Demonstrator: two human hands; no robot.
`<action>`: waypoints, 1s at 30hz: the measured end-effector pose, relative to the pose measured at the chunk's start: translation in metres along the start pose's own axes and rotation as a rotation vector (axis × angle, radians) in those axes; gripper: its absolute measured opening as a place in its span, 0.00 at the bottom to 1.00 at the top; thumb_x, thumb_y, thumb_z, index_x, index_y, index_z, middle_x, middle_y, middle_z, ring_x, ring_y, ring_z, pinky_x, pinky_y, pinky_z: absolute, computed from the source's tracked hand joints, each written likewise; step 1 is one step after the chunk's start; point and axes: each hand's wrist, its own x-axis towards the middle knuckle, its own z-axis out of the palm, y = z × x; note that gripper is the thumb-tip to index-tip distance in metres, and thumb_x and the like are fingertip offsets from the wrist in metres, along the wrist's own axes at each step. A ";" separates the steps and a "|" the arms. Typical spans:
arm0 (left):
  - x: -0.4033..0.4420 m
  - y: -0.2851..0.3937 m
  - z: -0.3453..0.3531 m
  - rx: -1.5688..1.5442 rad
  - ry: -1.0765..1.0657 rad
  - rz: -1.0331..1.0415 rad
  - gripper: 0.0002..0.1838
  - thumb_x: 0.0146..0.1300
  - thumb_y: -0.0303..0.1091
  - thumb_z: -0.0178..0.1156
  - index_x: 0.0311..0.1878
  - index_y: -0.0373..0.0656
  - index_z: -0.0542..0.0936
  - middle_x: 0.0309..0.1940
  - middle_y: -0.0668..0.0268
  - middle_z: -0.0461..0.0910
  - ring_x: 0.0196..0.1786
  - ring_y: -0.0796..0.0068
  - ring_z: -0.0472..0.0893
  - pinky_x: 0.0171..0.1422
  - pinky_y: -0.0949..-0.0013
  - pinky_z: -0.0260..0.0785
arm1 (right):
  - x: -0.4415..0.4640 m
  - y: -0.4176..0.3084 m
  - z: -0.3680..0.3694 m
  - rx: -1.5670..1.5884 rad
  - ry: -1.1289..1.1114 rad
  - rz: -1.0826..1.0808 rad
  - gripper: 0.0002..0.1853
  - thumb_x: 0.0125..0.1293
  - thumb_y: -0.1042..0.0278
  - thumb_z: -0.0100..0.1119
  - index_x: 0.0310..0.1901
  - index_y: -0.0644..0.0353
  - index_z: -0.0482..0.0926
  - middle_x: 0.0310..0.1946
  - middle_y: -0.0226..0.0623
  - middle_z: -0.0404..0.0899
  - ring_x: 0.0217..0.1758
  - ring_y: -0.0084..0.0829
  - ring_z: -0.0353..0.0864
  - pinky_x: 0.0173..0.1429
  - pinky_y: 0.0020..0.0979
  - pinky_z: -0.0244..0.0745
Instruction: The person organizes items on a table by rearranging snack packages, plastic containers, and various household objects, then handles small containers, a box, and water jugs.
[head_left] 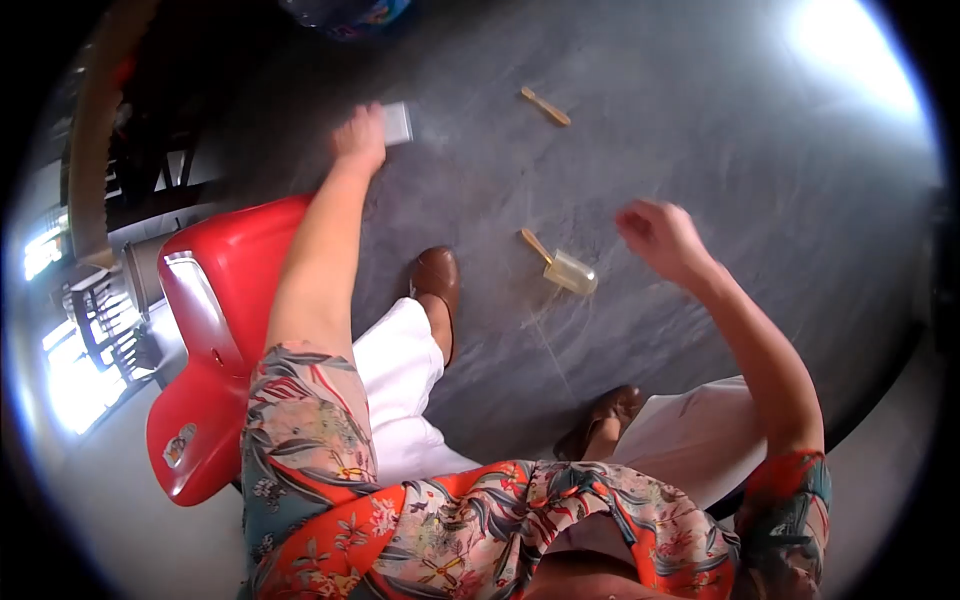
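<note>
My left hand [360, 138] is closed at the edge of a small flat white box [397, 123], its fingers partly hidden. Raised over the floor on the other side, my right hand [660, 238] has its fingers curled in; whether anything is inside them is hidden. Nearest to it is a clear yellowish cup [571, 271] lying on its side, with a slim wooden handle [535, 243] sticking out of its mouth. Farther off lies a light-brown wooden stick [546, 106] that looks like a toothbrush.
Dark grey floor [480, 170] spreads beneath everything. A red moulded plastic seat or ride-on toy [235, 275] stands beside my left arm. My brown shoes [436, 275] are planted near the cup. A dark blue, shiny item [350, 15] shows at the top edge. Chairs [110, 320] stand far left.
</note>
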 end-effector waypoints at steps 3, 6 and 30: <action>-0.025 -0.005 0.022 -0.055 -0.109 -0.078 0.15 0.58 0.27 0.49 0.50 0.47 0.68 0.50 0.55 0.71 0.52 0.54 0.74 0.53 0.56 0.69 | 0.100 0.031 0.033 -0.289 0.122 -0.063 0.08 0.58 0.73 0.46 0.35 0.61 0.76 0.31 0.45 0.78 0.36 0.47 0.77 0.39 0.41 0.72; -0.036 -0.010 0.028 -0.100 -0.232 -0.195 0.19 0.58 0.27 0.50 0.54 0.48 0.67 0.52 0.57 0.70 0.56 0.55 0.72 0.56 0.56 0.67 | 0.168 0.015 0.056 -0.324 0.224 0.038 0.09 0.59 0.73 0.45 0.39 0.58 0.75 0.39 0.42 0.76 0.46 0.44 0.75 0.46 0.39 0.72; -0.113 0.197 -0.055 -2.883 -0.839 0.113 0.19 0.68 0.43 0.38 0.51 0.38 0.68 0.46 0.49 0.74 0.46 0.57 0.75 0.48 0.63 0.68 | 0.005 -0.052 -0.041 0.669 0.467 -0.023 0.07 0.59 0.73 0.51 0.38 0.63 0.76 0.29 0.31 0.79 0.31 0.21 0.78 0.33 0.22 0.74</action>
